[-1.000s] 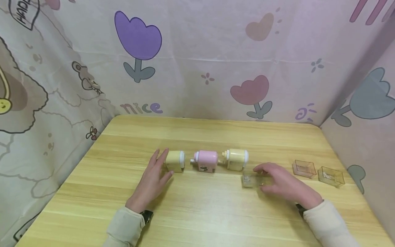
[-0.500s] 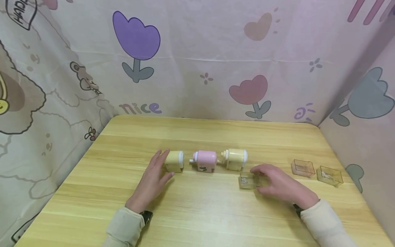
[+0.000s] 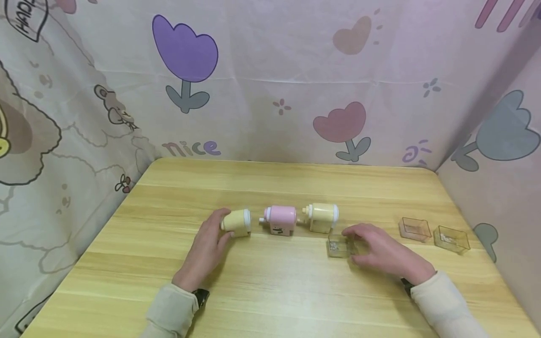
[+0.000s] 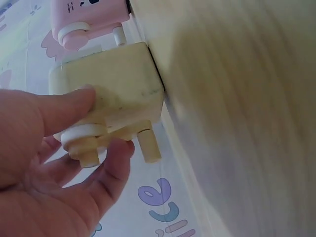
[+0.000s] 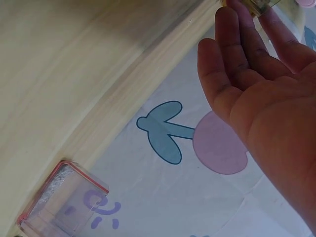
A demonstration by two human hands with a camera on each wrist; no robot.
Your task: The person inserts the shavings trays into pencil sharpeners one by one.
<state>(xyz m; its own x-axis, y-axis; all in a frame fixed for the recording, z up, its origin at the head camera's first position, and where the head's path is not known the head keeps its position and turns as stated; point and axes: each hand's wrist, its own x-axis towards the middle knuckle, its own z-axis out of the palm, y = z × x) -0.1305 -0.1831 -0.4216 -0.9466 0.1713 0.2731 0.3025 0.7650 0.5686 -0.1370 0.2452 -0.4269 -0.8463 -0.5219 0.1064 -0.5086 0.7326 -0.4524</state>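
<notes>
In the head view, my left hand (image 3: 204, 253) grips the leftmost yellow crank pencil sharpener (image 3: 237, 223), which tilts slightly. The left wrist view shows my thumb on the yellow sharpener's body (image 4: 118, 81), with fingers around its crank end. Beside it stand a pink pencil sharpener (image 3: 282, 219) and another yellow pencil sharpener (image 3: 323, 218), both upright. My right hand (image 3: 382, 251) holds a clear yellowish shavings drawer (image 3: 338, 247) on the table between thumb and fingers, just in front of the right yellow sharpener. Light bits lie in that drawer. Its right end is partly hidden.
Two more see-through drawers, one pinkish (image 3: 415, 230) and one yellowish with pale bits inside (image 3: 451, 240), sit near the right edge of the wooden table (image 3: 270, 291). A printed curtain (image 3: 262, 61) hangs behind and along both sides.
My left fingers have closed round the left yellow sharpener and tilted it a little. The right hand and its drawer shifted slightly left at first, then stayed almost still.
</notes>
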